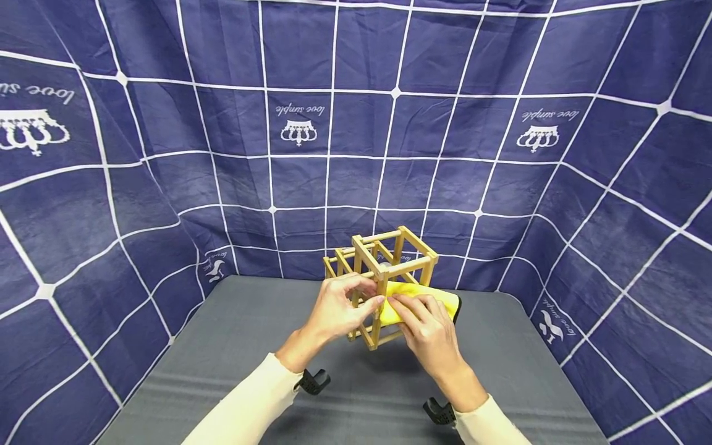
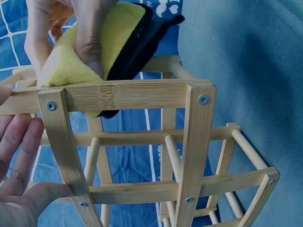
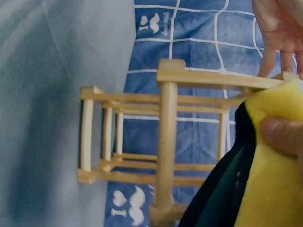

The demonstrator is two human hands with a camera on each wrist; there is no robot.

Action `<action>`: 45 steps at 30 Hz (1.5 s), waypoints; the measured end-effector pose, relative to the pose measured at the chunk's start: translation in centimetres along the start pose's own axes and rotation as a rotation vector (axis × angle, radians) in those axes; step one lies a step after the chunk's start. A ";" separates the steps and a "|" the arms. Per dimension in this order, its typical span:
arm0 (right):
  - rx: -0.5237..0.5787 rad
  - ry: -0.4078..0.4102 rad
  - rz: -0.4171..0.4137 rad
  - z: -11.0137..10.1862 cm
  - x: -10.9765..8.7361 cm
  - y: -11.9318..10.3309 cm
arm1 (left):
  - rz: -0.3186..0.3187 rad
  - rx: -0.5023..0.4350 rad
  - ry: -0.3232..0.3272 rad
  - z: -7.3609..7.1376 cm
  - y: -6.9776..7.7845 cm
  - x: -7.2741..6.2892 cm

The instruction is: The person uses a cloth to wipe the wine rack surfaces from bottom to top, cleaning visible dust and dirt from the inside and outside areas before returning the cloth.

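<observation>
A light wooden rack [image 1: 411, 266] of slats and round dowels stands on the grey surface, with a taller box-like section at the near right. My left hand [image 1: 339, 306] holds its front upright, the thumb against the post in the left wrist view. My right hand [image 1: 428, 327] pinches a folded yellow cloth [image 1: 411, 289] with a black edge against the same upright. In the left wrist view the cloth [image 2: 124, 28] wraps over the rack's slat [image 2: 137, 94]. The right wrist view shows the right thumb [image 3: 284, 135] pressing on the yellow face.
The grey surface [image 1: 222, 371] spreads around the rack. Behind and at both sides hangs a dark blue sheet [image 1: 434, 136] with white grid lines. Black curved pieces [image 1: 315, 382] jut inward from both wrists. Bolt heads [image 2: 203, 99] show at the slat joints.
</observation>
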State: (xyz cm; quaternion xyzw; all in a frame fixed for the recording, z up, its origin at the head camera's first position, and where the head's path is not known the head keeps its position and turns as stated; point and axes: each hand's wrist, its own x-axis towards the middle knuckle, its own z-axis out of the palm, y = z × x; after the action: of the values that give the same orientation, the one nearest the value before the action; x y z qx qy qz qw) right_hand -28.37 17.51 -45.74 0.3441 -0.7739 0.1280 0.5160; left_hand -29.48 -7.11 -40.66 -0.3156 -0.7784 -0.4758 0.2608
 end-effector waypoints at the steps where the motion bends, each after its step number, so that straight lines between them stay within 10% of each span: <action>1: -0.022 -0.005 0.014 -0.2 0.0 0.1 | 0.007 0.000 0.002 0.0 0.0 0.0; 16: 0.059 0.007 0.076 -1.6 0.1 0.8 | 0.144 0.057 0.075 -0.9 -0.2 0.5; 21: 0.232 0.070 0.184 -2.3 0.6 0.8 | 0.233 0.110 0.190 -2.0 -0.1 1.9; 29: 0.348 0.068 0.388 -3.4 2.5 -0.4 | 0.283 0.140 0.150 -3.0 0.1 3.6; 45: 0.313 -0.018 0.514 -2.3 5.7 -2.8 | 0.182 0.192 0.076 -4.0 1.1 4.9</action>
State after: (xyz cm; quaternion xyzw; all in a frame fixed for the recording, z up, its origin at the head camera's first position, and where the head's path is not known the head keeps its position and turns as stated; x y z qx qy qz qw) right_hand -26.13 14.47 -40.12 0.2136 -0.8110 0.3690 0.4007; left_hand -31.48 -9.13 -34.96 -0.3403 -0.7780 -0.3850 0.3615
